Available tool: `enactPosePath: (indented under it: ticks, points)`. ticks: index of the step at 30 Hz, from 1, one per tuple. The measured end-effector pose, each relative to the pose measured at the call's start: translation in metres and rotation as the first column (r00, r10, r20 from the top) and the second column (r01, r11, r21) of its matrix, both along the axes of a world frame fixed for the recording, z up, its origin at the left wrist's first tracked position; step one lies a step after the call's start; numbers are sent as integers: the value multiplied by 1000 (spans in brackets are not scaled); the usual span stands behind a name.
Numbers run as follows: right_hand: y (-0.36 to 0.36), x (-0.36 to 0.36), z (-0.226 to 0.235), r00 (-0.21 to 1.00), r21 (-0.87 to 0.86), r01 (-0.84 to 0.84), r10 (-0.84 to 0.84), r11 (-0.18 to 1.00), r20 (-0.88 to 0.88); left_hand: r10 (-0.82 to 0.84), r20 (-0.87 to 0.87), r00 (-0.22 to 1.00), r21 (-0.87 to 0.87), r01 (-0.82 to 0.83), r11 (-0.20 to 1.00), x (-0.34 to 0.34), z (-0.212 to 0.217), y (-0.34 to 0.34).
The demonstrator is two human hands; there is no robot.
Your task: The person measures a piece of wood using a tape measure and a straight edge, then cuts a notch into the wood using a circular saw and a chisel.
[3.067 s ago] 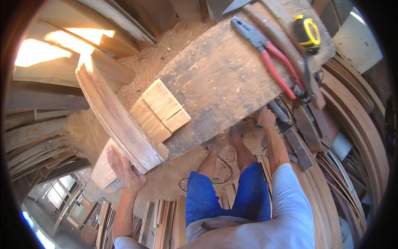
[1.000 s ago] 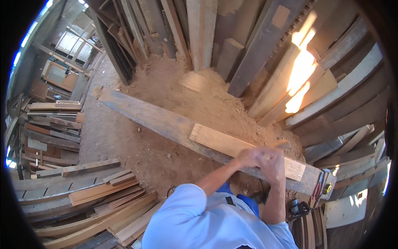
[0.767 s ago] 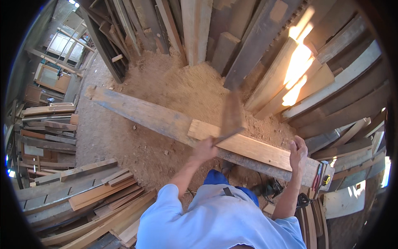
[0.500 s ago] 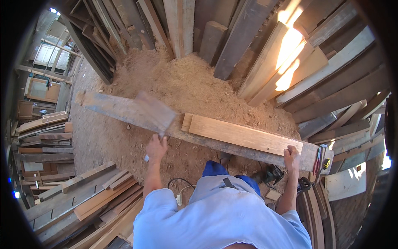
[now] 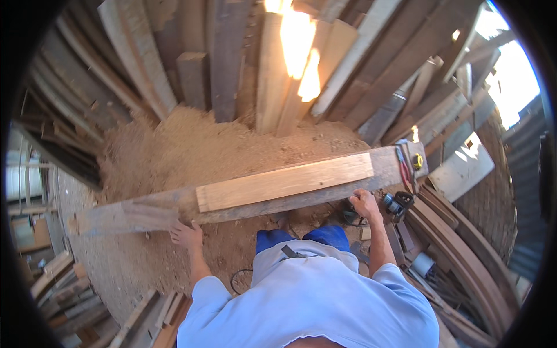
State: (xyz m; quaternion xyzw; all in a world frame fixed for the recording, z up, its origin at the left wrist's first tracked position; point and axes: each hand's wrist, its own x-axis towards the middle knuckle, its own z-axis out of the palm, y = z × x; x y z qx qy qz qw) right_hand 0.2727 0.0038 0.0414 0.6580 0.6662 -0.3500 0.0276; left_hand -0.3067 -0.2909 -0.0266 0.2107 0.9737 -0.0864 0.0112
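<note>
A pale wooden board (image 5: 284, 181) lies lengthwise on a long, weathered plank (image 5: 255, 207) in front of me. Beside the plank's near edge is my left hand (image 5: 187, 235), its fingers spread. Close to those fingers, a short brown piece of wood (image 5: 149, 216), smeared by motion, lies on or just over the plank's left part. My right hand (image 5: 365, 204) hovers at the near edge, just off the pale board's right end. Its fingers are loosely bent, with nothing visible in them. Red-handled pliers (image 5: 403, 165) and a yellow-black tape measure (image 5: 418, 161) rest on the plank's right end.
A power tool (image 5: 398, 204) sits below the plank's right end. Tall planks (image 5: 226, 64) lean along the far side, behind sawdust-covered ground (image 5: 174, 142). Curved timbers (image 5: 464, 249) are stacked at the right, more lumber (image 5: 136, 319) at lower left. A dark cable (image 5: 235, 279) lies near my left arm.
The view has turned to the right. My left hand has let go of the short brown piece, which is lower over the plank. My right hand has come off the pale board.
</note>
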Motion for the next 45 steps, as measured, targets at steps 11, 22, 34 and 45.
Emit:
enactPosePath:
  ticks: [11,22,34,45]
  points:
    - [69,178,-11,885,378,357,-439,854,156,-889,382,254,250,897,364,266,0,257]
    - [227,324,-72,922,280,263,-326,923,208,-718,500,485,86,797,598,300,5,263]
    - [241,368,-101,780,75,584,-533,808,-327,-425,480,767,-171,557,813,355,9,265]
    - [86,68,63,828,-352,37,-226,935,-513,-587,798,134,568,157,808,389,28,240]
